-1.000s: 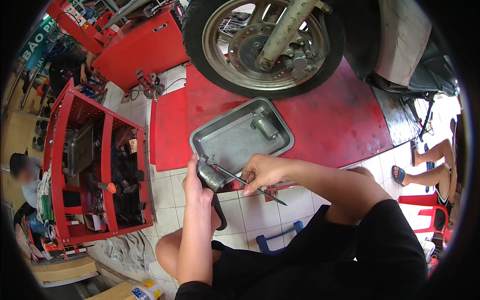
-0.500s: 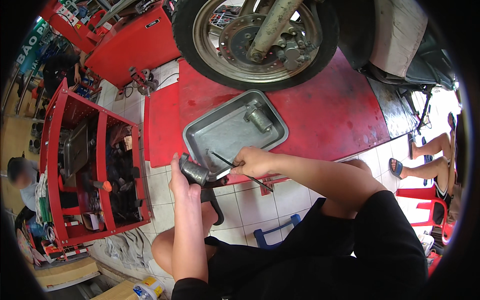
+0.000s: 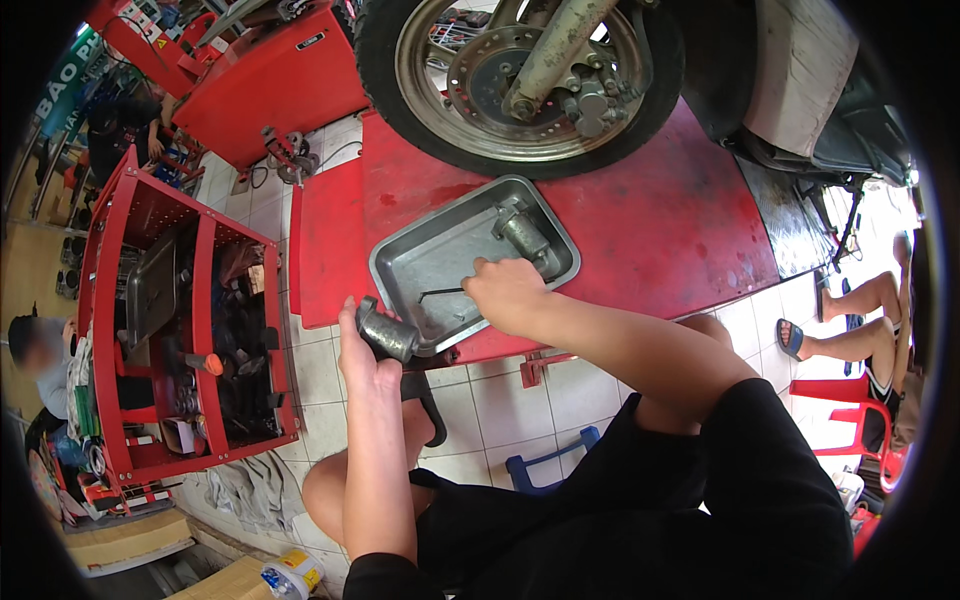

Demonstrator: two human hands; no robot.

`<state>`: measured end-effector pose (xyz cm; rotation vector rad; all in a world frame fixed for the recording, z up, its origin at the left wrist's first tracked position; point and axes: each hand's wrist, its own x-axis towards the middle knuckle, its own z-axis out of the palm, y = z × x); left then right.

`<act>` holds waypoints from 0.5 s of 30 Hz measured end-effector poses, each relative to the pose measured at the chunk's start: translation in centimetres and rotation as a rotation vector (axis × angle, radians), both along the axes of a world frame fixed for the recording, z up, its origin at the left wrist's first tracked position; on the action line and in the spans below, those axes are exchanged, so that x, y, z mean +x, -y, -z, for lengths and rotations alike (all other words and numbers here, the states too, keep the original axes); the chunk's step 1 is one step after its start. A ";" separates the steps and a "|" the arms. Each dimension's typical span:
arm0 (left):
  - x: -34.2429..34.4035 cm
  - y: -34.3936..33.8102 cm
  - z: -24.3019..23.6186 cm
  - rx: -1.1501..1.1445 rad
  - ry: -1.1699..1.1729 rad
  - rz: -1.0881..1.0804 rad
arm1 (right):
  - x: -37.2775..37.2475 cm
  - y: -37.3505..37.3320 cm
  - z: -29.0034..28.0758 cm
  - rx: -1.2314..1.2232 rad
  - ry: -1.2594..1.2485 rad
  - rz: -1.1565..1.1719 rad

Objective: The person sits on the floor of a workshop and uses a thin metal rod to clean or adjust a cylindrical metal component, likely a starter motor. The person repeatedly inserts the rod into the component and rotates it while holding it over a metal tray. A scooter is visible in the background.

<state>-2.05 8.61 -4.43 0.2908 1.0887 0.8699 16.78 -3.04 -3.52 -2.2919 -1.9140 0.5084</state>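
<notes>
My left hand point(image 3: 357, 350) is wrapped round a grey metal cylindrical part point(image 3: 390, 334), with its darker flanged end against the palm. It is held just off the near left corner of a grey metal tray point(image 3: 378, 262). Over the tray's near side, the closed fingers of my right hand point(image 3: 508, 293) grip a thin dark rod with a bent tip point(image 3: 443, 292), like a hex key. The tip points left, apart from the cylinder. A second metal cylindrical part point(image 3: 523, 234) with a bracket lies at the tray's far right.
The tray rests on a red platform point(image 3: 660, 235) under a motorcycle's front wheel point(image 3: 440, 130). A red tool cart point(image 3: 205, 330) stands at the left. A blue stool point(image 3: 540, 470) is below me. Another person's legs point(image 3: 850, 345) and a red chair point(image 3: 850, 415) are at the right.
My right hand has moved up and slightly right over the tray with the rod, and the rod now lies nearly level. The left hand keeps the cylinder in about the same place.
</notes>
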 end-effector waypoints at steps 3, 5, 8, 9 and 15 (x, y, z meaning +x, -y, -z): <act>-0.1 0.1 0.1 0.000 0.015 0.017 | -0.5 -0.9 0.7 0.049 0.093 -0.035; 0.0 0.2 0.0 -0.011 0.019 0.020 | -0.6 -1.1 1.2 0.061 0.125 -0.055; 0.1 0.3 -0.3 -0.005 0.019 0.020 | -0.8 -1.1 0.8 0.028 0.159 -0.108; 0.0 0.3 -0.3 -0.006 0.013 0.018 | -0.8 -1.0 0.3 0.015 0.165 -0.136; -0.3 0.1 -0.2 -0.031 0.034 0.011 | -0.2 1.1 -2.3 -0.060 0.145 -0.242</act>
